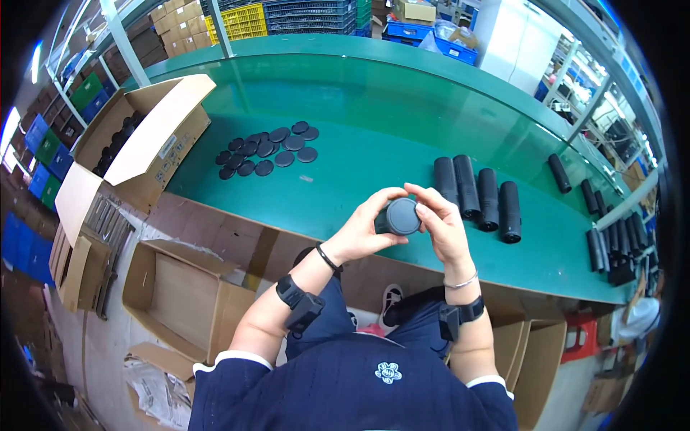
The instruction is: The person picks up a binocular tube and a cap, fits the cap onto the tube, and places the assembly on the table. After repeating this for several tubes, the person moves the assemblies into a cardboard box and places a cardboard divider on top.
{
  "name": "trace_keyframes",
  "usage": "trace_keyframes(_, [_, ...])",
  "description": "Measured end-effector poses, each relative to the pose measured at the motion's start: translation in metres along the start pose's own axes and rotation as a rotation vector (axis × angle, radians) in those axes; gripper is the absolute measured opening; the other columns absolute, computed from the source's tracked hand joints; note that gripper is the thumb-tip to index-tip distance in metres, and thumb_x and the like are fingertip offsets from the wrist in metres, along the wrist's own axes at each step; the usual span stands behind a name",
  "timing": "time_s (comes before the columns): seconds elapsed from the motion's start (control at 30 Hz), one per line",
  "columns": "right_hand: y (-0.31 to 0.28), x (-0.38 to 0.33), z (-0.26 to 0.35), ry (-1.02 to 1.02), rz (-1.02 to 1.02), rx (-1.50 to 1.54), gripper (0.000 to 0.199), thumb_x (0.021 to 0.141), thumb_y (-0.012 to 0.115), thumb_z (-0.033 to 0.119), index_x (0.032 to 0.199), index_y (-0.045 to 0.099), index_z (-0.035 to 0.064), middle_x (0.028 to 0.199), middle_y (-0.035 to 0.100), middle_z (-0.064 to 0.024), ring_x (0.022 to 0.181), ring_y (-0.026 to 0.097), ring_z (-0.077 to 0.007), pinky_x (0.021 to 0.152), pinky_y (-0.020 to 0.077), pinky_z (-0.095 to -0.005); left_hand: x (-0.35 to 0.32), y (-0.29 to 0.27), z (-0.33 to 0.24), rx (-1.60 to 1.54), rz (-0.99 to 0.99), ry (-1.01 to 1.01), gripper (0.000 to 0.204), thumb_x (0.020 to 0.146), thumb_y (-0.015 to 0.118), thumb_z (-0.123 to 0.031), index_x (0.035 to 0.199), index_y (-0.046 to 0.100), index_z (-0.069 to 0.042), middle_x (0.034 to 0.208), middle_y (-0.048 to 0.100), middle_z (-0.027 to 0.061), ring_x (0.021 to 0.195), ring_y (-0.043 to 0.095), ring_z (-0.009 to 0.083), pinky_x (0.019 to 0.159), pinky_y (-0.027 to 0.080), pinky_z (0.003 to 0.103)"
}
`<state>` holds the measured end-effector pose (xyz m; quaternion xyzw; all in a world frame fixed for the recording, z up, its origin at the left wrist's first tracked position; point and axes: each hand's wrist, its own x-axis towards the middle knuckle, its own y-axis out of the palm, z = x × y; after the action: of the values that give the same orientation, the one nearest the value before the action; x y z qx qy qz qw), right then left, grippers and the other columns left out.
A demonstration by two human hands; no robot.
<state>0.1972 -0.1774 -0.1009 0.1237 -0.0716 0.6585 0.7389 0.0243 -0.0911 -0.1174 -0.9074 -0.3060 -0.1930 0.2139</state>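
Observation:
Over the near edge of the green bench, my left hand (363, 228) is closed round a black cylindrical tube (382, 223), its round end turned up toward me. A flat black disc-shaped cap (402, 216) sits on that end. The thumb and fingertips of my right hand (447, 228) are pressed to the cap's right and upper rim. Most of the tube's length is hidden behind the cap and my left hand. To the left lie several loose black caps (286, 144), spread flat. Right of my hands, several black tubes (488, 199) lie side by side.
An open carton (147, 147) with dark parts stands at the bench's left end. More black tubes (627, 237) are bunched at the far right. The green bench (359, 154) has metal posts along it. An open cardboard box (180, 294) is on the floor at left.

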Motion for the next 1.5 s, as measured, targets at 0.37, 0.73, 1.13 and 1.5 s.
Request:
trace_keyframes(0.37, [0.002, -0.009, -0.013, 0.104, -0.036, 0.258, 0.033, 0.094, 0.059, 0.016, 0.125, 0.059, 0.0031, 0.082, 0.060, 0.0004, 0.058, 0.050, -0.0046, 0.049, 0.0381, -0.0173, -0.008, 0.008, 0.019, -0.565, -0.034, -0.137, 0.076, 0.077, 0.077, -0.008, 0.140, 0.036, -0.007, 0.137, 0.045, 0.0072, 0.128, 0.044, 0.0195, 0.108, 0.036, 0.036])
trace_keyframes(0.73, [-0.004, -0.021, 0.004, 0.267, -0.078, 0.235, 0.029, 0.089, 0.061, 0.007, 0.117, 0.065, 0.0002, 0.074, 0.062, -0.0012, 0.046, 0.050, -0.0049, 0.041, 0.0379, -0.0182, -0.007, 0.035, 0.004, -0.557, -0.104, -0.230, 0.053, 0.079, 0.072, -0.017, 0.124, 0.047, -0.004, 0.109, 0.054, 0.0041, 0.104, 0.052, 0.0128, 0.091, 0.043, 0.029])
trace_keyframes(1.13, [-0.004, -0.042, -0.016, 0.146, -0.101, 0.281, 0.028, 0.094, 0.060, 0.016, 0.116, 0.063, -0.0006, 0.063, 0.052, -0.0029, 0.048, 0.052, -0.0109, 0.045, 0.0428, -0.0207, -0.015, 0.020, 0.004, -0.791, -0.096, -0.310, 0.054, 0.085, 0.064, -0.026, 0.131, 0.047, -0.002, 0.125, 0.055, 0.0115, 0.115, 0.054, 0.0193, 0.100, 0.043, 0.034])
trace_keyframes(1.5, [0.009, -0.003, -0.010, 0.210, -0.129, 0.202, 0.032, 0.091, 0.062, 0.022, 0.117, 0.066, 0.0029, 0.072, 0.060, 0.0019, 0.051, 0.049, -0.0040, 0.046, 0.0383, -0.0171, 0.008, 0.010, 0.008, -0.409, -0.129, -0.180, 0.064, 0.077, 0.076, -0.018, 0.129, 0.042, -0.005, 0.110, 0.055, 0.0066, 0.105, 0.055, 0.0151, 0.089, 0.046, 0.028])
